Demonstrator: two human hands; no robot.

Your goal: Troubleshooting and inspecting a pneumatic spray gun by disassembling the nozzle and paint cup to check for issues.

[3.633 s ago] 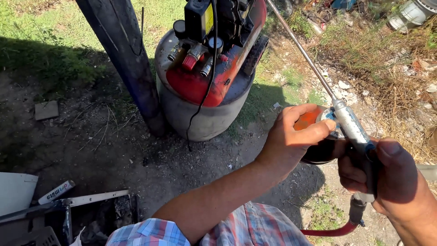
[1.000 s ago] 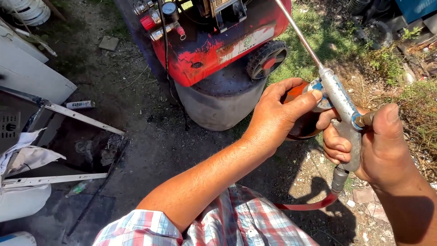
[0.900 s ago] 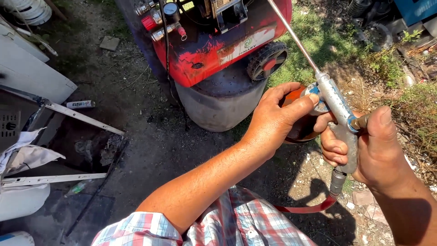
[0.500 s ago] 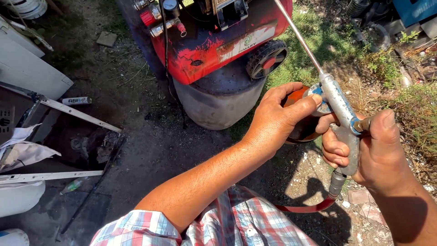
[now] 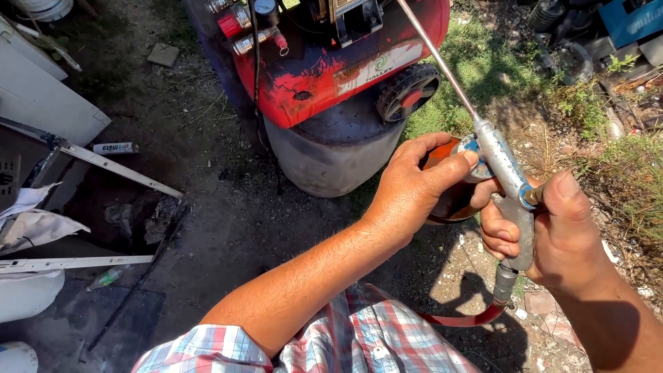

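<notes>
R hand point(image 5: 566, 235) wrapped tight round grip of grey metal air blow gun point(image 5: 507, 183); thumb on rear end of gun body, fingers point(image 5: 498, 235) curled in at the trigger side. Whether trigger is pressed: cannot tell. L hand point(image 5: 414, 183) closed over a dark reddish-brown round part point(image 5: 449, 197) just at 9 o'clock of the gun; thumb lies on top, touching gun body nr blue fitting, fingers arched over the far edge. Part mostly hidden by L hand, kind not clear.

Long thin nozzle tube point(image 5: 435, 59) runs from gun twd 11 o'clock, out of frame at top, passing in front of red air compressor point(image 5: 331, 65). Red hose point(image 5: 463, 319) leaves bottom of grip, loops twd 7 o'clock.

Compressor sits at 11–12 o'clock of hands: grey tank point(image 5: 331, 155) below, black wheel point(image 5: 407, 93) w/ red hub, gauges at top. Nothing between hands and compressor but bare ground.

Far 9 o'clock: white panels point(image 5: 41, 103), metal strips point(image 5: 121, 169), small tube point(image 5: 114, 148) on ground, crumpled cloth point(image 5: 34, 221). At 1–2 o'clock: scrap and a blue box point(image 5: 632, 21).

Outdoors, strong sun. Dark packed dirt point(image 5: 221, 228), grass patch point(image 5: 483, 69) at 12–1 o'clock, dry weeds at 3. Plaid shirt point(image 5: 359, 338) at bottom edge.
</notes>
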